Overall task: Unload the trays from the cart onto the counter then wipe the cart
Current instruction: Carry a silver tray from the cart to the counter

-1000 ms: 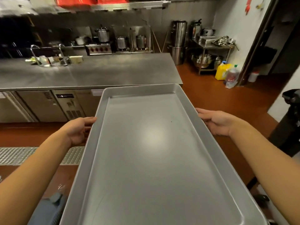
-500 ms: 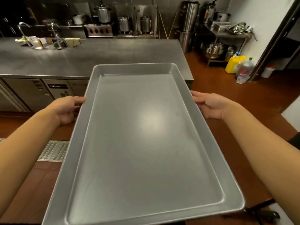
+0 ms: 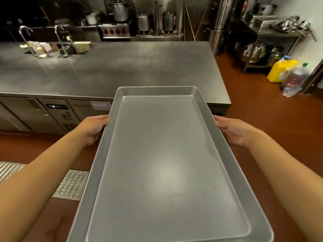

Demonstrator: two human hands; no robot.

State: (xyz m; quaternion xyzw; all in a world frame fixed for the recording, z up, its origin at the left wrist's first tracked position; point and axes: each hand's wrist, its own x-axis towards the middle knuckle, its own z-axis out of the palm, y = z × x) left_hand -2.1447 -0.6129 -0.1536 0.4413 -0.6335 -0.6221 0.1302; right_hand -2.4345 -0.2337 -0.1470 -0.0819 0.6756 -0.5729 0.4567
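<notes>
No text, brand or number can be read anywhere. The yellow plastic jug (image 3: 281,70) on the floor, right of the long steel table (image 3: 122,70), bears a white label, and a dark nameplate (image 3: 58,107) sits on the cabinet front under that table; both are too blurred to make out.

We are in a commercial kitchen: a long steel counter (image 3: 122,70) fills the middle of the frame, with a sink (image 3: 52,48) and two taps at upper left. Behind it, at top centre, we see a stove (image 3: 114,32) and big stockpots (image 3: 120,11). At upper right a steel rack (image 3: 277,35) holds bowls and utensils, and a yellow jug (image 3: 279,71) stands on the red-brown floor (image 3: 253,95)
</notes>
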